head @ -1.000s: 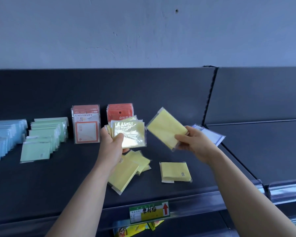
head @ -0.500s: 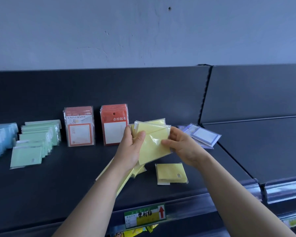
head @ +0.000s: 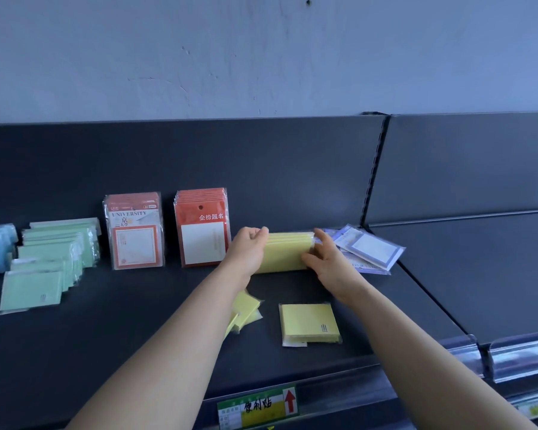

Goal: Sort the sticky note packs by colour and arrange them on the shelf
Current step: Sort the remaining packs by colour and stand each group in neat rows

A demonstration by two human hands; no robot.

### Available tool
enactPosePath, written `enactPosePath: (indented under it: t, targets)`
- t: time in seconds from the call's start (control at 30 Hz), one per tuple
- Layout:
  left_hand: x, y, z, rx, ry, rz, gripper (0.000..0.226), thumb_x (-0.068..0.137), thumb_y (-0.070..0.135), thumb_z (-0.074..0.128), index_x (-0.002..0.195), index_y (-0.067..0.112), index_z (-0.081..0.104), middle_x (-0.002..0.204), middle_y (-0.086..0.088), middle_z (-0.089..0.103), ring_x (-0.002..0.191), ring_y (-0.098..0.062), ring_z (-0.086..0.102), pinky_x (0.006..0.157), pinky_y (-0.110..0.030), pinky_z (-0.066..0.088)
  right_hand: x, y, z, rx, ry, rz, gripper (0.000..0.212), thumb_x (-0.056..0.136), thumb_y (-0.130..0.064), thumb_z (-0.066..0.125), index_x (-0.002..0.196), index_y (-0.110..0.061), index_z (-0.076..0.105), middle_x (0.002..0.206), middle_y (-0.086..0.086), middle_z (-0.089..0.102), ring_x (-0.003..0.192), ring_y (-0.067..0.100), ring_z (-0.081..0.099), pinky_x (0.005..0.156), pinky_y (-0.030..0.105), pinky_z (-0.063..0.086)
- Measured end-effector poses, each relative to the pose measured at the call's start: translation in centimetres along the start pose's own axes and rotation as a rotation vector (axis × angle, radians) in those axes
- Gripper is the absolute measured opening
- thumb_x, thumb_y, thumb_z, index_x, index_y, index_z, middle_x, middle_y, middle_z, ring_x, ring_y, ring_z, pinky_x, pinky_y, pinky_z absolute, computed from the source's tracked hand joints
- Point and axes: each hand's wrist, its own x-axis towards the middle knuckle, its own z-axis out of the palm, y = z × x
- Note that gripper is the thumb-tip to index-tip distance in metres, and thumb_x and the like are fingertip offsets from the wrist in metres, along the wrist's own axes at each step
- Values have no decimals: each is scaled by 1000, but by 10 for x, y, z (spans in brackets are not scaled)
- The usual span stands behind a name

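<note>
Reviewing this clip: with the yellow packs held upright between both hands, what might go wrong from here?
1. The yellow stack stands on edge, gripped by the left hand and right hand; once released, it may fan out or topple.
2. The right hand is close beside the purple packs, so withdrawing could shove them.
3. The left forearm crosses loose yellow packs and might sweep them forward.
</note>
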Motion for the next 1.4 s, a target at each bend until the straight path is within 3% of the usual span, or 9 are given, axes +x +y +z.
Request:
enactPosePath:
  t: [0.07, 0.13, 0.27, 0.37, 0.47, 0.6, 0.97, 1.17, 1.4]
  targets:
    - [9, 2, 4, -15, 47, -56, 23, 101, 41, 41, 111, 22, 49, 107, 7, 47, 101, -13, 43, 88, -29, 32, 4, -2, 0, -96, 12, 12, 59, 98, -21, 48, 146, -37, 17, 102, -6, 58, 86, 14, 53, 70, 24, 42]
    - [11, 7, 4, -48, 28, -128, 24, 99, 45, 41, 103, 23, 49, 100, 9, 45, 95, -11, 43, 85, -30, 35, 10, -2, 0, -159, 7, -7, 42, 98, -24, 47, 136, -37, 34, 92, -8, 55, 83, 15, 51, 71, 26, 40]
    - [13, 5, 0, -303, -98, -259, 57, 74, 45, 60, 118, 10, 54, 129, -3, 53, 122, -18, 48, 111, -36, 29, 15, 0, 2, -188, 39, 6, 4, 97, -23, 49, 93, -24, 50, 89, -5, 55, 82, 15, 49, 70, 27, 39]
    - [11, -4, -5, 8, -118, -195, 54, 71, 21, 59, 121, 4, 46, 112, -3, 51, 107, -21, 47, 90, -32, 38, 19, -2, 4, -185, 86, 22, 12, 96, -21, 50, 105, -15, 55, 103, -2, 62, 94, 18, 56, 77, 29, 42]
    - [12, -8, -5, 295, 6, -91, 24, 87, 4, 39, 109, 12, 47, 97, -4, 52, 82, -17, 48, 62, -27, 38, 26, -8, 9, -170, 122, 84, 11, 94, -17, 47, 100, -12, 55, 92, -1, 58, 79, 18, 50, 65, 29, 40]
    - [20, -1, -1, 313, 116, 38, 23, 93, 4, 35, 107, 15, 51, 95, 0, 54, 78, -17, 48, 60, -28, 36, 42, -26, 9, -159, 161, 115, 17, 92, -10, 37, 82, -20, 47, 74, -4, 44, 61, 15, 35, 49, 25, 29]
    - [59, -8, 11, 371, 179, -29, 32, 91, 2, 37, 116, 15, 53, 107, -3, 57, 84, -21, 53, 58, -28, 38, 78, -12, 10, -144, 74, 156, 36, 86, -2, 38, 109, -26, 50, 87, -7, 58, 73, 12, 50, 56, 23, 39]
    - [65, -17, 8, 454, 131, -59, 22, 84, 0, 47, 101, 13, 53, 96, -3, 58, 80, -21, 54, 55, -27, 39, 83, 2, 10, -192, 80, 152, 39, 82, -2, 46, 109, -29, 52, 98, -13, 64, 93, 13, 61, 77, 32, 52]
    - [66, -12, 11, 479, 187, -59, 21, 86, -2, 44, 101, 11, 51, 92, -1, 53, 80, -22, 51, 56, -28, 38, 84, 2, 15, -150, 150, 115, 51, 80, 3, 49, 122, -27, 51, 104, -18, 62, 98, 10, 61, 78, 27, 52]
